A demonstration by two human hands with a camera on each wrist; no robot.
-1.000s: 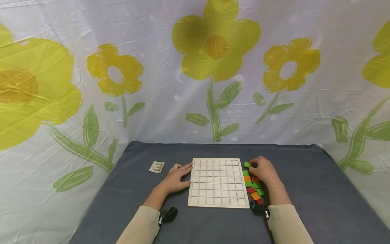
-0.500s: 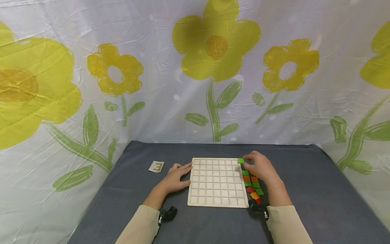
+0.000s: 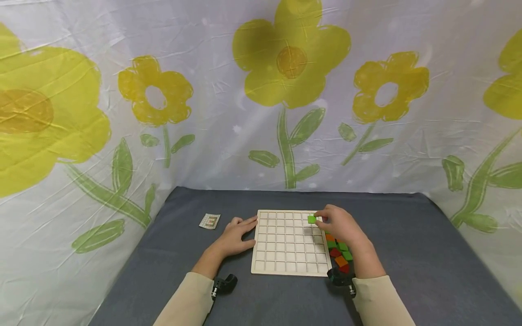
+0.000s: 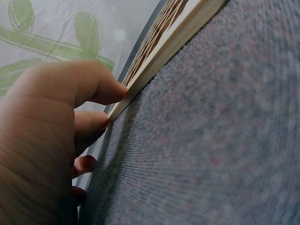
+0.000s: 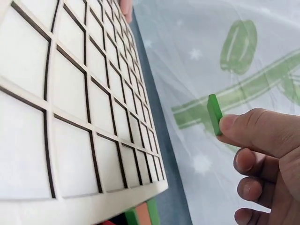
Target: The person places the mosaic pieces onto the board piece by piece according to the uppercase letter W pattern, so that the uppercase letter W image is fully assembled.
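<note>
Tile (image 3: 311, 219): green, held above far-right part of board (image 3: 281, 244).
Right hand (image 3: 340, 224): thumb and finger pinch tile.
Left hand (image 3: 234, 237): extended fingers touch board.
Placement: apparently underway; calls for aligning, lowering.

No legible text appears in these views: a small pale card (image 3: 210, 221) lying on the dark-covered bench (image 3: 285, 301), toward the person's left, carries a gridded print with a brownish, blocky mark (image 3: 211, 221), too small in the head view to tell whether letter or picture.
</note>
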